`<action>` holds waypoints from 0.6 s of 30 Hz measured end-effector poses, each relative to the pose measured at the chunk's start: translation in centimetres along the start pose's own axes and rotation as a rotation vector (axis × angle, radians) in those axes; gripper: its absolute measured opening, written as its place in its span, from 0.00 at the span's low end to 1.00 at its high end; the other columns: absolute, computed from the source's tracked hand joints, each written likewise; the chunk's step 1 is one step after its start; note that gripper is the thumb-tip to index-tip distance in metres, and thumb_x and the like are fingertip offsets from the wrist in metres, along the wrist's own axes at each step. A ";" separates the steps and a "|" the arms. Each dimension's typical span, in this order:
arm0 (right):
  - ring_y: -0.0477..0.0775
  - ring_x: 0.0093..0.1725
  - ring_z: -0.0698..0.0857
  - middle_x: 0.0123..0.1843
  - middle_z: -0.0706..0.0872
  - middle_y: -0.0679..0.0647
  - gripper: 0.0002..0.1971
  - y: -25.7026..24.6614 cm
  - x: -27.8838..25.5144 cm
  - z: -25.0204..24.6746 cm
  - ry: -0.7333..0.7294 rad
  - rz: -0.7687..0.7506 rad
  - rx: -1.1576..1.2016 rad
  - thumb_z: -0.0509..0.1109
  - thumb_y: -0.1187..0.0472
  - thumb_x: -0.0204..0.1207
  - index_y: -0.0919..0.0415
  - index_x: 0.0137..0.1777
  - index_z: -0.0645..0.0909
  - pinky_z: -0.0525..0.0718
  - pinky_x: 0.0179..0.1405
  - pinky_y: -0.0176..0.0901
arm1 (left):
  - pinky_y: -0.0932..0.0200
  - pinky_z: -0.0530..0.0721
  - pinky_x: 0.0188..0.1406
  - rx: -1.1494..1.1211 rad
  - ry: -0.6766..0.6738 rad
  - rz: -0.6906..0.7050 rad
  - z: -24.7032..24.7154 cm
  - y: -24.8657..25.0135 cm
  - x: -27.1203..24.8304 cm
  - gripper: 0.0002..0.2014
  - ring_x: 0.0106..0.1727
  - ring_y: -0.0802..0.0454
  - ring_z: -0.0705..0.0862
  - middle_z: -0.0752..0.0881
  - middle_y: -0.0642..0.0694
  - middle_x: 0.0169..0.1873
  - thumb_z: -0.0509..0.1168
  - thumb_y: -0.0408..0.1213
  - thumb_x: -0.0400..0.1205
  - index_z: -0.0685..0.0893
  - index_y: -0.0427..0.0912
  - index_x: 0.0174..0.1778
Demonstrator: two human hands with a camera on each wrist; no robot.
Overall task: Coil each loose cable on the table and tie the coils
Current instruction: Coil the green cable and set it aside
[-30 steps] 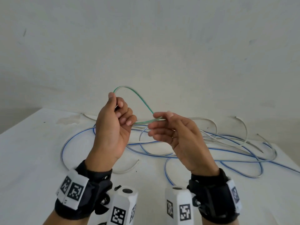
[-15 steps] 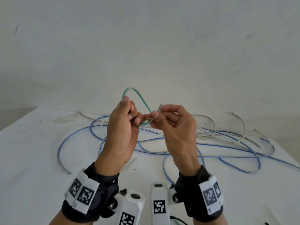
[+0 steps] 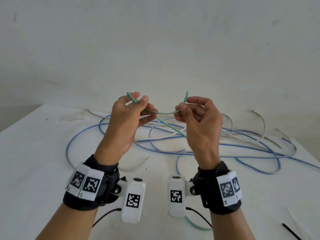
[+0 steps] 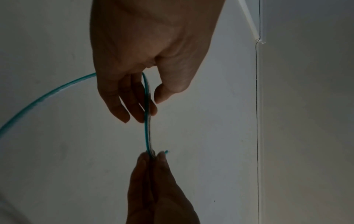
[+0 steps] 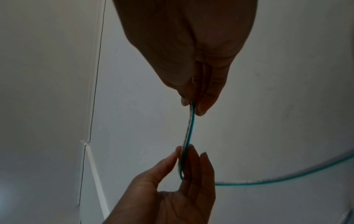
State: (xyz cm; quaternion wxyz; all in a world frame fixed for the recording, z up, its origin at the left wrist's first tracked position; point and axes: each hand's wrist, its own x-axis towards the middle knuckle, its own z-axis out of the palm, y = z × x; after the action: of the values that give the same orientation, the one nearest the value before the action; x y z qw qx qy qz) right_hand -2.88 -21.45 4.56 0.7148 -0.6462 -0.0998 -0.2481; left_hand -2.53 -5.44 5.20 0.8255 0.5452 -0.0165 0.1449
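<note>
Above table [image 3: 34, 153] centre we pinch green cable [image 3: 164, 113] in both hands: left hand [image 3: 128, 118], right hand [image 3: 199, 122], short sagging span between. No coil formed. Blue and white cables [image 3: 225, 144] sprawl loose behind, untied.

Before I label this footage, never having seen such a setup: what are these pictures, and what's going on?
No machine here: a person wears cameras on the head and on both wrists. The head view looks down at a white table strewn with loose blue cables and white cables. The left hand and right hand each pinch a green cable, which sags between them. The two dark pictures are the wrist views, looking along the fingers at that cable. Nothing is coiled yet.
</note>
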 end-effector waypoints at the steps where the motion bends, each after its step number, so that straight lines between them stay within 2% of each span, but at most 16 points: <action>1: 0.56 0.37 0.91 0.43 0.93 0.62 0.06 0.0 0.1 -0.1 -0.002 -0.013 -0.006 0.73 0.69 0.82 0.61 0.54 0.81 0.89 0.43 0.41 | 0.52 0.92 0.45 -0.002 0.008 -0.010 -0.2 0.1 0.1 0.15 0.37 0.48 0.90 0.89 0.44 0.32 0.64 0.31 0.88 0.74 0.32 0.69; 4: 0.54 0.37 0.89 0.42 0.92 0.60 0.04 0.3 0.2 -0.5 -0.012 -0.060 -0.080 0.72 0.69 0.83 0.59 0.54 0.83 0.89 0.43 0.45 | 0.50 0.92 0.45 -0.008 0.048 -0.046 -0.7 0.2 0.4 0.10 0.37 0.47 0.89 0.90 0.41 0.35 0.65 0.29 0.87 0.75 0.33 0.64; 7: 0.54 0.39 0.88 0.41 0.91 0.52 0.04 0.6 0.1 -0.4 -0.006 -0.103 -0.193 0.71 0.65 0.84 0.55 0.53 0.83 0.90 0.45 0.56 | 0.50 0.92 0.44 -0.031 0.066 -0.071 -1.2 0.3 0.6 0.02 0.37 0.49 0.87 0.85 0.42 0.33 0.64 0.25 0.86 0.78 0.35 0.51; 10: 0.54 0.39 0.88 0.41 0.90 0.51 0.04 1.0 0.1 -0.3 0.020 -0.118 -0.222 0.69 0.65 0.84 0.55 0.53 0.82 0.90 0.46 0.61 | 0.48 0.93 0.46 -0.046 0.056 -0.077 -1.5 0.3 1.0 0.04 0.39 0.50 0.87 0.81 0.43 0.35 0.63 0.23 0.86 0.79 0.36 0.51; 12: 0.53 0.39 0.89 0.42 0.89 0.52 0.04 1.2 0.1 -0.3 0.022 -0.113 -0.237 0.68 0.65 0.84 0.55 0.53 0.81 0.90 0.46 0.62 | 0.50 0.92 0.47 -0.037 -0.001 -0.076 -2.1 0.4 1.3 0.04 0.38 0.52 0.86 0.82 0.45 0.35 0.63 0.26 0.87 0.81 0.37 0.51; 15: 0.54 0.40 0.90 0.42 0.88 0.53 0.08 1.2 0.3 -0.4 -0.014 -0.104 -0.257 0.67 0.66 0.85 0.51 0.54 0.82 0.90 0.47 0.62 | 0.51 0.92 0.51 0.042 -0.153 -0.055 -2.7 0.8 1.2 0.08 0.37 0.55 0.85 0.82 0.48 0.34 0.61 0.34 0.90 0.83 0.37 0.48; 18: 0.51 0.43 0.91 0.47 0.87 0.56 0.12 0.9 0.2 -0.3 -0.157 -0.105 -0.258 0.67 0.68 0.86 0.53 0.60 0.88 0.90 0.47 0.51 | 0.55 0.90 0.50 0.261 -0.272 0.030 -2.8 1.1 0.5 0.09 0.43 0.49 0.86 0.83 0.42 0.39 0.61 0.33 0.90 0.87 0.36 0.53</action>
State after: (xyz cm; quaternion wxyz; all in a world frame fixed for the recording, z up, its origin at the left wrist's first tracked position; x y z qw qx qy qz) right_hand -2.35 -21.71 3.84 0.6018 -0.7441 -0.1561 -0.2446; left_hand -2.67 -2.44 5.11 0.7358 0.6618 -0.1172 0.0830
